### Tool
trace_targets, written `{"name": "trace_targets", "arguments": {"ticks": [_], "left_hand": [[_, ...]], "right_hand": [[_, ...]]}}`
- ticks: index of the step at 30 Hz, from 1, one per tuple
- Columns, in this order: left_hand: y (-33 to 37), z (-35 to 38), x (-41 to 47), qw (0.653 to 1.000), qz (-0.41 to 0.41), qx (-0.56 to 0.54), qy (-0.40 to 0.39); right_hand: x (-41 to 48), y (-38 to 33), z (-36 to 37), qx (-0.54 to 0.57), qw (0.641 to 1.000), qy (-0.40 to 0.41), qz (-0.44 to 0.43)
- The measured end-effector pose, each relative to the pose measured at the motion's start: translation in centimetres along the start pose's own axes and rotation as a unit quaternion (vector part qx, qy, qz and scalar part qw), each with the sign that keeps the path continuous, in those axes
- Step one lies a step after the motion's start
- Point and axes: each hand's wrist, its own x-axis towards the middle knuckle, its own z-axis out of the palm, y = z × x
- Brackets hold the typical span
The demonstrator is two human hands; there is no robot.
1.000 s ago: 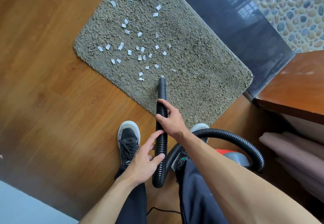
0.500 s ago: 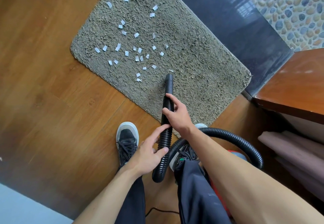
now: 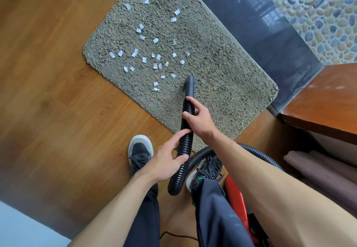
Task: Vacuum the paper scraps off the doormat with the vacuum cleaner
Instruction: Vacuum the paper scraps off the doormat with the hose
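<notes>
A grey-green shaggy doormat (image 3: 222,68) lies on the wooden floor, with several small white paper scraps (image 3: 154,57) scattered over its left half. The black ribbed vacuum hose (image 3: 185,144) runs up between my hands, and its smooth nozzle (image 3: 189,85) rests on the mat just right of the nearest scraps. My right hand (image 3: 199,119) grips the hose close behind the nozzle. Lower down, my left hand (image 3: 166,159) holds the hose between thumb and fingers. The red vacuum body (image 3: 236,196) shows by my right leg.
My two dark shoes (image 3: 140,154) stand on the wood floor just below the mat. A dark glass panel (image 3: 270,34) borders the mat's far side, with pebble paving beyond. A brown wooden surface (image 3: 324,99) juts in at right. A black cord (image 3: 173,235) trails between my legs.
The nozzle has shifted slightly right and forward on the mat, and both hands moved with the hose. The scraps lie as before.
</notes>
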Motion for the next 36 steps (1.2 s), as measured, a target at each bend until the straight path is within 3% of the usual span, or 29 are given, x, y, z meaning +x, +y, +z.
{"name": "trace_targets", "arguments": {"ticks": [6, 15, 36], "left_hand": [[-0.9, -0.7, -1.4, 0.998, 0.003, -0.059, 0.028], [-1.3, -1.8, -2.0, 0.993, -0.002, -0.111, 0.031], [-1.7, -3.8, -3.0, 0.994, -0.025, -0.095, 0.038]], "right_hand": [[0.2, -0.4, 2.5, -0.079, 0.996, -0.025, -0.015], [0.3, -1.2, 4.0, -0.103, 0.994, -0.033, -0.027], [0.4, -3.3, 5.4, -0.131, 0.989, -0.067, -0.015]]}}
